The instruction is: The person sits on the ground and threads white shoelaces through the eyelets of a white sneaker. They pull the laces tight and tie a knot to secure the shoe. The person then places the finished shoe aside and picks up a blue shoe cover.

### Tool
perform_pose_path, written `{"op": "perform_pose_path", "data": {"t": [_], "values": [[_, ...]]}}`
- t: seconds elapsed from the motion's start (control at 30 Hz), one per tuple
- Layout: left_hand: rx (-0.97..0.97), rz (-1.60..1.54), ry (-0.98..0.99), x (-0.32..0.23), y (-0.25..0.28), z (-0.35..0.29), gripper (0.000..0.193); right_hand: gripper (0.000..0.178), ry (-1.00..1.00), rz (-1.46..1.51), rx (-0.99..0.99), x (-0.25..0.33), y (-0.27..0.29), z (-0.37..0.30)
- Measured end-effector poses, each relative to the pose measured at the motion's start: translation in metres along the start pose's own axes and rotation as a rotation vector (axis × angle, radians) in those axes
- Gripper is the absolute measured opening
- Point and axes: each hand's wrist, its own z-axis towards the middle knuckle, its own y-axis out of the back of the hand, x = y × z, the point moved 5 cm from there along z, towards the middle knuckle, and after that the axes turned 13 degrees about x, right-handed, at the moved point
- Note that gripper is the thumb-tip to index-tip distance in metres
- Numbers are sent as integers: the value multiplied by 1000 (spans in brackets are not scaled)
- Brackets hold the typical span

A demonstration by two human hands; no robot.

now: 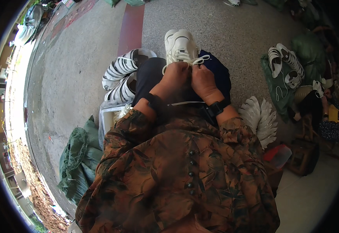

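White laces pinched between two bare hands

The white shoe (183,42) lies between the knees, toe pointing away from the person, with a second white toe (169,35) just beside it on the left. At the shoe's near end, the left hand (176,74) has its grip closed on the laces (199,60), fingertips partly hidden. The right hand (205,80) is beside it, thumb and fingers also closed on them, a loop standing out above the knuckles. Dark bands circle both wrists, and the sleeves are brown and patterned.

Left of the knees, white shoes (113,74) stand nested in a curved row on the floor (200,23), near a bunched green sack (78,155). Well apart on the right, more white shoes (291,61) rest on green cloth (269,75).
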Motion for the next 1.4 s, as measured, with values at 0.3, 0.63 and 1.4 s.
{"op": "perform_pose_path", "data": {"t": [0.3, 0.63, 1.4], "values": [[81, 525, 37, 14, -36, 17, 12, 12, -43, 174, -73, -13, -10, 0], [499, 357, 1, 24, 13, -41, 13, 17, -82, 136, -23, -9, -2, 1], [-284, -936, 228, 64, 33, -32, 7, 15, -236, 1000, 432, 28, -39, 31]]}}
